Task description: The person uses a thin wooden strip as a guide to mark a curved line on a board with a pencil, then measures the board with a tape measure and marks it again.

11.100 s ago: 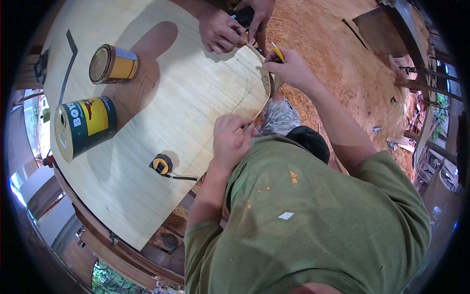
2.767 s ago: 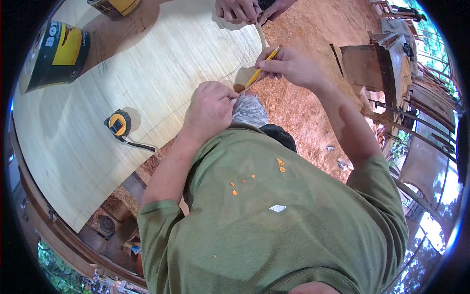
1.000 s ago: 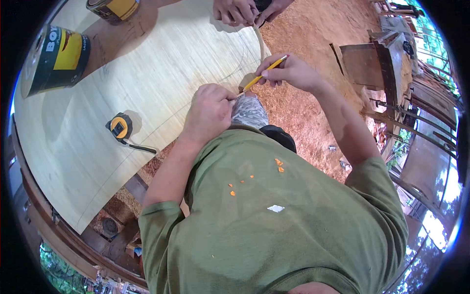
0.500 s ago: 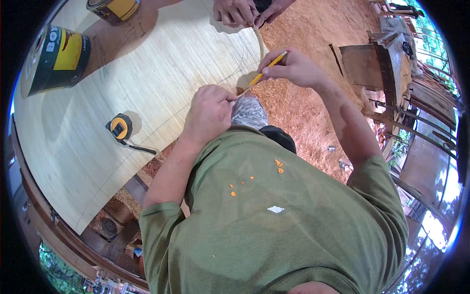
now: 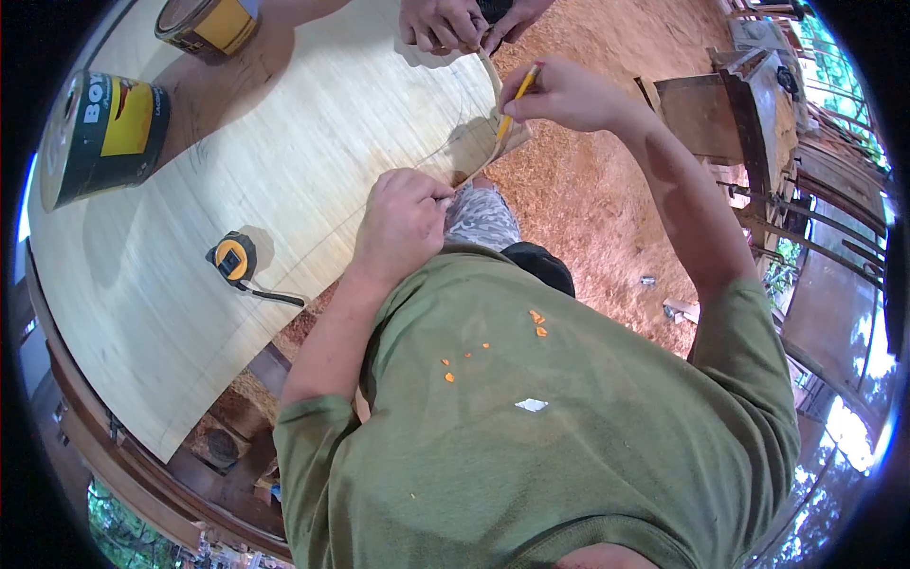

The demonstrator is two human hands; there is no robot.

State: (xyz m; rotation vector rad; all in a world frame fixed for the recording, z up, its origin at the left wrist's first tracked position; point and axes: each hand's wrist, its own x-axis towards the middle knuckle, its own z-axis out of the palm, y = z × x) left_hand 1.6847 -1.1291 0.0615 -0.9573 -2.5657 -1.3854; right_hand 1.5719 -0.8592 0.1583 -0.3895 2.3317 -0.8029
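A yellow pencil (image 5: 518,98) is held in my right hand (image 5: 557,95), its tip down at a thin curved wooden strip (image 5: 493,83) along the edge of a pale wood sheet (image 5: 275,152). My left hand (image 5: 403,223) is closed on the near end of that strip, at the sheet's edge. The strip's far end lies between the fingers of another person's hands (image 5: 455,23). Curved pencil lines show on the sheet.
Two paint cans, a large green and yellow one (image 5: 118,128) and a smaller one (image 5: 210,27), stand on the sheet. A tape measure (image 5: 232,258) with a black strap lies nearer. Wood shavings (image 5: 607,209) cover the ground; wooden structures stand at right.
My right hand and the pencil have moved up along the strip, away from my left hand, and the pencil stands more upright. My left hand has stayed nearly in place.
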